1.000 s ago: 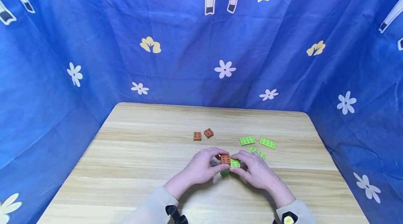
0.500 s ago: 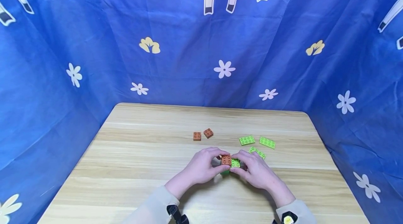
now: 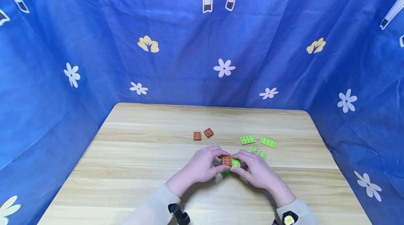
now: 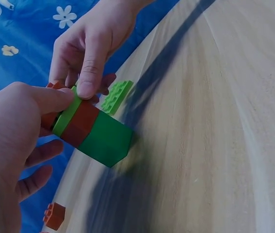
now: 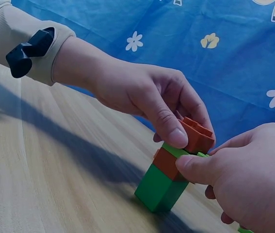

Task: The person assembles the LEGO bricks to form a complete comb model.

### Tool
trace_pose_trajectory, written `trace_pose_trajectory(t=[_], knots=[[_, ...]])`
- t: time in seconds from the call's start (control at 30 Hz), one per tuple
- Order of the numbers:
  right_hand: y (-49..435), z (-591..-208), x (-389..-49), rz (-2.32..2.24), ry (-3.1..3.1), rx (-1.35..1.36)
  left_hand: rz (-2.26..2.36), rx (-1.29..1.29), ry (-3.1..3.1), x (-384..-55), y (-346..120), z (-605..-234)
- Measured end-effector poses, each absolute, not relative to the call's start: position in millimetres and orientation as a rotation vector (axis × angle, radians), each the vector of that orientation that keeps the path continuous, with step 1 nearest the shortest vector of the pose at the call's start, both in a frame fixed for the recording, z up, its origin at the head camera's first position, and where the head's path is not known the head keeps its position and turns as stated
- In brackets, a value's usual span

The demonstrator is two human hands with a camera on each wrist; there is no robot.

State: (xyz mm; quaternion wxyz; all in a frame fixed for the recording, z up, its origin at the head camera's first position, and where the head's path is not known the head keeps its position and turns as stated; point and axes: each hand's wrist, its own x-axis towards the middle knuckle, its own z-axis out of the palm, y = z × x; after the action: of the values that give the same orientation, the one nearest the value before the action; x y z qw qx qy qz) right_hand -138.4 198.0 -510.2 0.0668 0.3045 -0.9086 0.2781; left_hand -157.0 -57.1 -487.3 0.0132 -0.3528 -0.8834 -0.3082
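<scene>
A small tower of toy building bricks stands on the table between both hands. At its foot is a green brick [image 5: 161, 188], with a brown brick [image 5: 169, 164] above it. A lime-green plate [image 3: 236, 163] lies over these and sticks out to the right. On the plate's left part sits another brown brick [image 3: 226, 160], studs up. My left hand [image 3: 203, 163] pinches this top brick between thumb and fingers. From the other side my right hand [image 3: 257, 170] pinches the lime plate, thumb in front and fingers behind.
Two loose brown bricks, a left one [image 3: 197, 136] and a turned one [image 3: 208, 132], lie behind the hands. Three lime plates [image 3: 247, 139] lie behind the right hand. A blue patterned cloth [image 3: 189, 60] surrounds the wooden table [image 3: 142, 140] at back and sides.
The top brown brick has shifted slightly right under my left hand. My right hand keeps its grip on the lime plate. The head view has tilted slightly.
</scene>
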Motion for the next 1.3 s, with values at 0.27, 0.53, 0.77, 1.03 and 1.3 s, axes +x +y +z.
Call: trace_pose_trajectory(t=[0.27,0.53,0.77,1.03,1.3], knots=[[199,-509,-139,0.845,-2.745,0.918,-1.043,-1.084,-2.75,-158,-57,-489],[198,-508,-139,0.847,-2.744,0.923,-1.173,-1.036,-2.716,-156,-55,-494],[198,-507,-138,0.842,-2.767,0.916,-1.2,-0.969,-2.724,-154,-51,-493],[197,-508,-139,0.841,-2.75,0.926,-1.193,-0.956,-2.736,-155,-50,-495],[197,-508,-138,0.841,-2.732,0.928,-1.264,-0.974,-2.684,-155,-50,-500]])
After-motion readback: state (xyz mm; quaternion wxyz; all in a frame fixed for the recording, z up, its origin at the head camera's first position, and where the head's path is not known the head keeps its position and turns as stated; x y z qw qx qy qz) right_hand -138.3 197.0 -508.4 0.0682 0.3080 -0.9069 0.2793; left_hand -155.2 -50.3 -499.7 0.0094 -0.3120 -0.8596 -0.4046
